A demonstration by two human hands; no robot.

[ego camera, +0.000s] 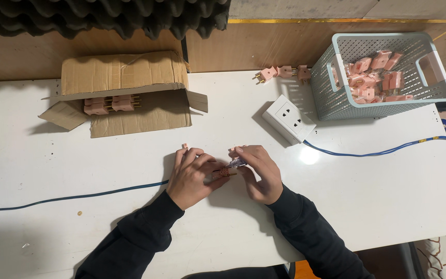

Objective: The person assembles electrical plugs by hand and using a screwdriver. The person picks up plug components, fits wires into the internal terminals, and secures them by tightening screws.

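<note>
Here, seen from above, a person in black sleeves works at a white table (52, 170). Nearest the viewer, the two hands meet at the table's middle. The left hand (192, 175) is curled shut around a small pink plug (222, 172), pinning it low against the tabletop, seemingly to keep it steady. The right hand (258, 170) is closed in a pinch on a slim screwdriver with a clear handle (236, 163), its tip pointed left into the plug. One small pink piece (185, 146) lies just beyond the left fingertips.

A blue cable (78, 195) runs from the left edge toward the hands, and resumes on the right, leading to a white wall socket block (288, 119) that lies slightly beyond the hands, near enough to reach.

Farther away on the left, a cardboard box (125, 82) lies on its side with its flaps open toward the viewer, so its contents can be drawn out. Inside sit pink plugs (110, 104) in a neat row, brass pins showing.

At the far right stands a pale blue-grey plastic basket (434, 93) with perforated walls and cut-out handles. It holds a loose heap of pink plugs (372, 77). Three more pink plugs (285, 72) lie in a line on the table just left of the basket, against the wooden back wall (264, 46). Dark acoustic foam (104, 15) hangs above the box.
</note>
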